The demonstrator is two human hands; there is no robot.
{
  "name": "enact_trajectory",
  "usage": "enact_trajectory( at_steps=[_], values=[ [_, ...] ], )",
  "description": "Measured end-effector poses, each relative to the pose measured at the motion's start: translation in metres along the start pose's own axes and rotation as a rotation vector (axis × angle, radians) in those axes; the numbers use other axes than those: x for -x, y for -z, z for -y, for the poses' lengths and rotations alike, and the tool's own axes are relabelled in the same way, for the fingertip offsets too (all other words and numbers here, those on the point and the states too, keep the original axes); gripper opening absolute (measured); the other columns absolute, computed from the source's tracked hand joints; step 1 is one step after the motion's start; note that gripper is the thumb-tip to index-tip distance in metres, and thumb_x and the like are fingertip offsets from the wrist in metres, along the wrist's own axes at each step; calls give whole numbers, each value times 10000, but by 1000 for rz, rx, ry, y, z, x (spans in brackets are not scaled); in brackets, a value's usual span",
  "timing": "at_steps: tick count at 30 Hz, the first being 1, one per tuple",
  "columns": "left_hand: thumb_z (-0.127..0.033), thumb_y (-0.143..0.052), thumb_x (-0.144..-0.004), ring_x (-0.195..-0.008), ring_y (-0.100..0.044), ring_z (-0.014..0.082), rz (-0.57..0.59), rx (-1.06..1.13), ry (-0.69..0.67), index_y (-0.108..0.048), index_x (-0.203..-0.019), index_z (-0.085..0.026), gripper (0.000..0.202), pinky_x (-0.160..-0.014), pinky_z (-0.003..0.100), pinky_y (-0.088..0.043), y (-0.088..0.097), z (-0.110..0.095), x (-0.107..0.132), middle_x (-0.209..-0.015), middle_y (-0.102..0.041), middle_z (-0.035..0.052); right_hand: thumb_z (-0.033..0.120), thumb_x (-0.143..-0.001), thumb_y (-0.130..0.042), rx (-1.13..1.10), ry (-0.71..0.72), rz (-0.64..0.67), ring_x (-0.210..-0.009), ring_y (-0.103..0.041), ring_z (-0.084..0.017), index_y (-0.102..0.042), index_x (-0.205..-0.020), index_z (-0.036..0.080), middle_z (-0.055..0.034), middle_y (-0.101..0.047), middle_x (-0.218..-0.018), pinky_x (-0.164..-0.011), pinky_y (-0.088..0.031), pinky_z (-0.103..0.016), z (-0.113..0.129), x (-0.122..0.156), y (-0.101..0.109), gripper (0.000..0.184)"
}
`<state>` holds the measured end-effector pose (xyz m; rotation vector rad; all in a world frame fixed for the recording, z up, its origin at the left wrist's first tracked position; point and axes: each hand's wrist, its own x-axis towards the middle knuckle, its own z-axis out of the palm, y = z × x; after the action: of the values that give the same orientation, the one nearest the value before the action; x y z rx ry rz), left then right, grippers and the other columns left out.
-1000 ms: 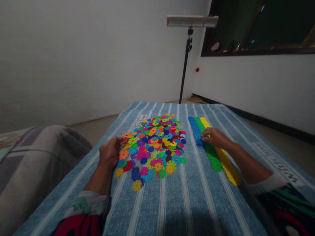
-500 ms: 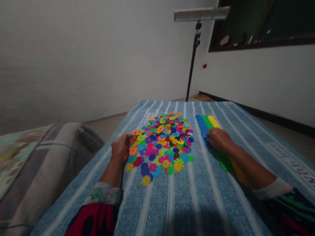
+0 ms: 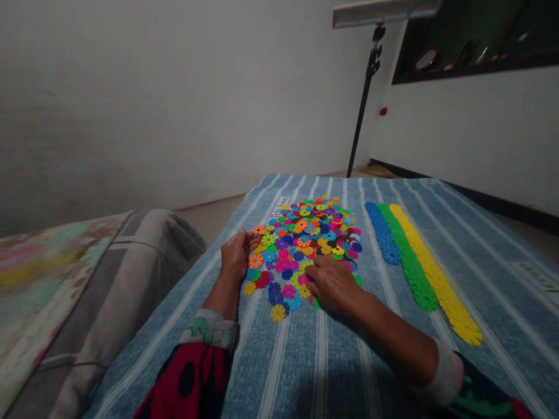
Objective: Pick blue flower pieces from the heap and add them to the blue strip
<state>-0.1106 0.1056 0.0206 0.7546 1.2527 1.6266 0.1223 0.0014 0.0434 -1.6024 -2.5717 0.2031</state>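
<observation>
Hands (image 3: 234,256) (image 3: 334,283) at mixed-colour disc pile (image 3: 301,226); blue, green, yellow rows (image 3: 409,262) alongside.

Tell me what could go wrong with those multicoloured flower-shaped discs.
The right hand is low over the near side of the loose multicoloured pile, so a brush might scatter discs. The right sleeve's pale cuff is near the close end of the long yellow row of discs and could nudge it askew.
</observation>
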Motion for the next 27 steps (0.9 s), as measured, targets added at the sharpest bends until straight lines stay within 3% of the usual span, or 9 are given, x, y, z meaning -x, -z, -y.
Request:
enact_trajectory(
  at_steps=[8,11,16,23,27],
  values=[
    [-274,-582,-830,-666,-695,138,-5,7,2,-643,-692,-112,222,-645,216,-547,0,0,-1,-724,-710,82,150,-923,-432,-47,164,-132,-1104,-511,-233,-636,-1104,194,-110,-601,-1153,-833,-462,-352,49,-32,-16,277],
    [-274,-586,-826,-681,-699,144,1,12,3,-644,-695,-114,214,-657,226,-552,0,1,-1,-719,-709,78,191,-921,-473,-55,139,-150,-1128,-496,-261,-632,-1116,187,-121,-594,-1176,-868,-463,-390,48,-27,-14,252],
    [-293,-609,-797,-660,-689,154,11,-17,-3,-643,-708,-118,198,-628,241,-546,0,2,-1,-739,-717,88,277,-962,-445,-19,-44,-92,-1103,-515,-309,-649,-1105,133,-177,-605,-1152,-896,-460,-467,43,-10,-17,287],
    [-278,-586,-806,-643,-683,141,-4,-23,-3,-635,-696,-111,206,-626,224,-534,-2,0,0,-713,-703,81,229,-955,-438,-58,148,-161,-1113,-510,-280,-634,-1068,153,-137,-608,-1158,-936,-443,-455,68,-7,-34,239],
    [-286,-597,-802,-663,-689,142,5,-26,-11,-636,-697,-111,208,-630,220,-535,0,1,-1,-716,-708,75,256,-967,-447,-81,106,-209,-1130,-506,-254,-632,-1086,174,-116,-614,-1173,-940,-430,-395,47,-12,-21,235]
  ],
)
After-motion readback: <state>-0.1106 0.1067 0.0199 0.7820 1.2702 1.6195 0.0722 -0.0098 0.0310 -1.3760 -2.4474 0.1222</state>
